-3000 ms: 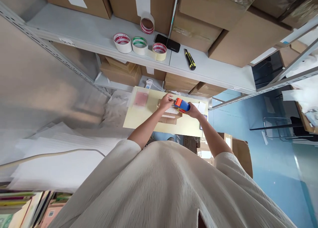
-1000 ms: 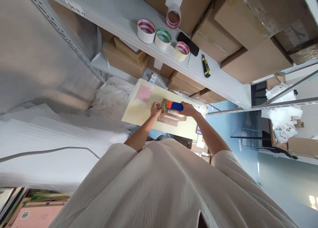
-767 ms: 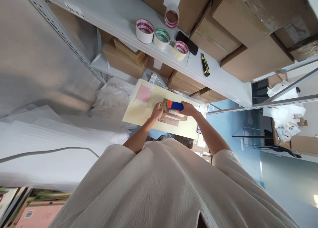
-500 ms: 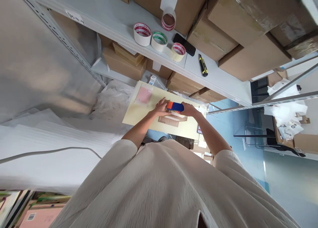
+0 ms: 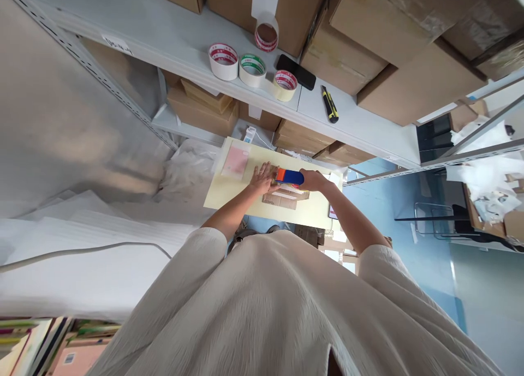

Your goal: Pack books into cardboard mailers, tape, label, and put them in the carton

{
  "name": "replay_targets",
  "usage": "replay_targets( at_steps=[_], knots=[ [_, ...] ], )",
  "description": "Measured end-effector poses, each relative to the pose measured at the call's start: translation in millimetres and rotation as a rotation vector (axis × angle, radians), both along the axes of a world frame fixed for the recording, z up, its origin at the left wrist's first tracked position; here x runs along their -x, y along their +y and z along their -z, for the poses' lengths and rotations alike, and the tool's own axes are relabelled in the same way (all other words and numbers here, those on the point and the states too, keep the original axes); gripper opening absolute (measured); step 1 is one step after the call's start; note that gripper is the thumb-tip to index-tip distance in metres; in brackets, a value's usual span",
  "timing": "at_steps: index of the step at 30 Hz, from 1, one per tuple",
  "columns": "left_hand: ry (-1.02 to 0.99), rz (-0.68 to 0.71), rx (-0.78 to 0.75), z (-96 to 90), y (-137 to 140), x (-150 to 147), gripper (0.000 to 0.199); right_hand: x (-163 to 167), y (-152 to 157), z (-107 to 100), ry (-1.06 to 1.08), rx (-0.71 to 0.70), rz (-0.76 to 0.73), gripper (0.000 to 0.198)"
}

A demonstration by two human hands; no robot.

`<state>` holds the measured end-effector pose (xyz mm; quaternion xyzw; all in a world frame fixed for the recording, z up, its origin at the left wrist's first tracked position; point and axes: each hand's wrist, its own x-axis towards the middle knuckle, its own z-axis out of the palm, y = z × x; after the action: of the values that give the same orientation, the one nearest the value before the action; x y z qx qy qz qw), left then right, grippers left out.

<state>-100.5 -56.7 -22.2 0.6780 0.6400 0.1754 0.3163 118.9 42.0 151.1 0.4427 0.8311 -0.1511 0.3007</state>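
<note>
over cream tabletop (image 5: 229, 191): blue-orange tape dispenser (image 5: 291, 177), grasped at three o'clock end in right hand (image 5: 313, 180); at nine o'clock, left hand (image 5: 263, 178), splayed, unclenched; at six o'clock, cardboard (image 5: 280, 199).

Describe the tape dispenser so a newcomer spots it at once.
Find the grey shelf holding tape rolls, then the pale yellow table below it in view. Near the table's middle, the right hand grips the tape dispenser at some brown cardboard. Its blue body and orange end set it apart from the cardboard.
</note>
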Motion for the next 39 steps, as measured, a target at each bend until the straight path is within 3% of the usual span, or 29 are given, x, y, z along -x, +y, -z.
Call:
replay_targets(
  at_steps=[11, 15, 22, 26, 29, 39],
  knots=[
    [0.037, -0.013, 0.026, -8.8, -2.2, -2.4, 0.107, -24.8, 1.0, -5.9, 0.027, 0.031, 0.0, 0.049],
    [0.069, -0.012, 0.049, -9.5, -2.4, 4.3, 0.106, -74.0, 12.1, -13.9, 0.011, -0.017, 0.052, 0.056],
    [0.106, 0.001, 0.091, -18.2, 0.1, 6.4, 0.111, -184.3, 16.4, -20.8, 0.069, 0.052, 0.195, 0.061],
    [0.191, 0.018, 0.111, -22.9, 2.2, 5.2, 0.115, -236.1, 19.4, -12.4, 0.059, 0.017, 0.233, 0.062],
    [0.213, 0.03, 0.134, -25.3, 4.5, 4.7, 0.117, -256.4, 22.3, -1.3, 0.087, 0.024, 0.266, 0.064],
    [0.264, -0.012, 0.322, -35.6, 16.4, 1.8, 0.125, -260.4, 32.8, 37.8, 0.172, 0.069, 0.185, 0.058]
  ],
)
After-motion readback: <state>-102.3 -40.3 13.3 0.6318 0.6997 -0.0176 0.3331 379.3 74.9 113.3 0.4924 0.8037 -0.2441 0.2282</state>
